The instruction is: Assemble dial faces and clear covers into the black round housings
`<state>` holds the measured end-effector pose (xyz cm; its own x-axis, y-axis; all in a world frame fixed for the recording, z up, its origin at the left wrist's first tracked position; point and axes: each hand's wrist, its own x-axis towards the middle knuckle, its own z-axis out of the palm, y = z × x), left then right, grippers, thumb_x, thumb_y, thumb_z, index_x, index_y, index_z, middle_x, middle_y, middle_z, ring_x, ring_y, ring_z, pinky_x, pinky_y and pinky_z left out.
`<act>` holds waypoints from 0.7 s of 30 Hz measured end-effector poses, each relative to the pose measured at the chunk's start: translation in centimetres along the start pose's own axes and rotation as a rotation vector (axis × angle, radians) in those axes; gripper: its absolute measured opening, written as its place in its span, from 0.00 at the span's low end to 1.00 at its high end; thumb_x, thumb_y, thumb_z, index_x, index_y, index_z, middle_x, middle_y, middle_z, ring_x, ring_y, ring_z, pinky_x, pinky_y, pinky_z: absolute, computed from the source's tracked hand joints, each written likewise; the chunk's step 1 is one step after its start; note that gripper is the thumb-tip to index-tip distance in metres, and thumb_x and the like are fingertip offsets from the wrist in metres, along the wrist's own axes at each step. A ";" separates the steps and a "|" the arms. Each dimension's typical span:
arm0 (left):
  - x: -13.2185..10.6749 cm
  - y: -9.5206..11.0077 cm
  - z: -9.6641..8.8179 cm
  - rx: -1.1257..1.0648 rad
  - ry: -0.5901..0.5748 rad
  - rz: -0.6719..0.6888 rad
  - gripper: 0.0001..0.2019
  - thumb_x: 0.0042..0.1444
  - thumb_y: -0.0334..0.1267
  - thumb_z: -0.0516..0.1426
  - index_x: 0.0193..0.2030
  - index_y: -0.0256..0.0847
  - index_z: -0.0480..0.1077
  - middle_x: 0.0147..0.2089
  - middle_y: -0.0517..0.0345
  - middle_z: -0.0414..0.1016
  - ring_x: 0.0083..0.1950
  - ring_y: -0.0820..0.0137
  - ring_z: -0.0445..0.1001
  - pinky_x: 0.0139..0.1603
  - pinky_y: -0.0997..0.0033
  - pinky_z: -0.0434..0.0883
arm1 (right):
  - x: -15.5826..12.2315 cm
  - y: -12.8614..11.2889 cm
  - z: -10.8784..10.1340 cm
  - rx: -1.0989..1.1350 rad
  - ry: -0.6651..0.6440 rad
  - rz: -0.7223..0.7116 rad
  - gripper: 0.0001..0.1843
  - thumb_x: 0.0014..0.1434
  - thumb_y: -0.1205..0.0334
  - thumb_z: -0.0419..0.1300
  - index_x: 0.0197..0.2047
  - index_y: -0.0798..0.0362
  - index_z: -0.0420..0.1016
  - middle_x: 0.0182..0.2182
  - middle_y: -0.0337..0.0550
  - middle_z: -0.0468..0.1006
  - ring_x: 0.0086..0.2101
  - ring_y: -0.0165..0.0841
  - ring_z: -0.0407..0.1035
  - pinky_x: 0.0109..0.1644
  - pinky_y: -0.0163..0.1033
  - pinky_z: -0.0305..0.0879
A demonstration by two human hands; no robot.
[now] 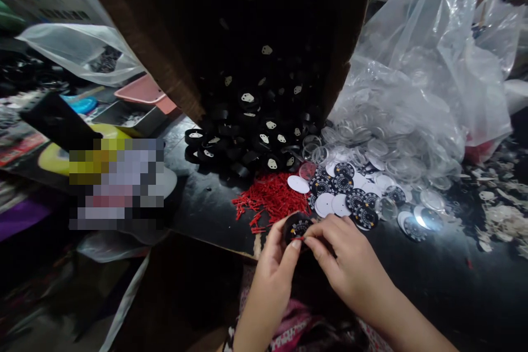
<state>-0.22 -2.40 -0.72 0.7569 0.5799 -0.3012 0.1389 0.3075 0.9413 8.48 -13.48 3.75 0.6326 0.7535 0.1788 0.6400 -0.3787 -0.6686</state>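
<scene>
My left hand (277,258) grips a round black gauge case (297,225) near the table's front edge. A black dial face with white markings and orange spots sits in the case. Over its front, my right hand (336,245) pinches a small red pointer (300,238) between thumb and forefinger, at the dial. Just beyond my hands lies a heap of red pointers (272,198). To its right are loose dial discs (344,182), some showing black printed faces and some plain white backs.
Black cases (247,148) spill from a large dark open box (160,55) at the back. Clear round covers (396,143) pile up beside a plastic bag (424,27) on the right. A yellow tape roll (53,159), metal tray (142,121) and pink bin (140,91) stand left.
</scene>
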 end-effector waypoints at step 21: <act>-1.4 1.3 -1.4 0.370 -0.047 0.239 0.15 0.57 0.33 0.58 0.49 0.53 0.71 0.42 0.66 0.77 0.42 0.73 0.77 0.44 0.78 0.72 | -1.2 -0.5 0.3 0.175 0.029 0.072 0.10 0.64 0.71 0.53 0.31 0.52 0.65 0.32 0.40 0.75 0.34 0.33 0.66 0.41 0.39 0.57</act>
<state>-1.99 -1.69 0.69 0.8225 0.5646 -0.0695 0.1696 -0.1268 0.9773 7.25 -14.02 3.63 0.6877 0.7113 0.1451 0.5087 -0.3295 -0.7954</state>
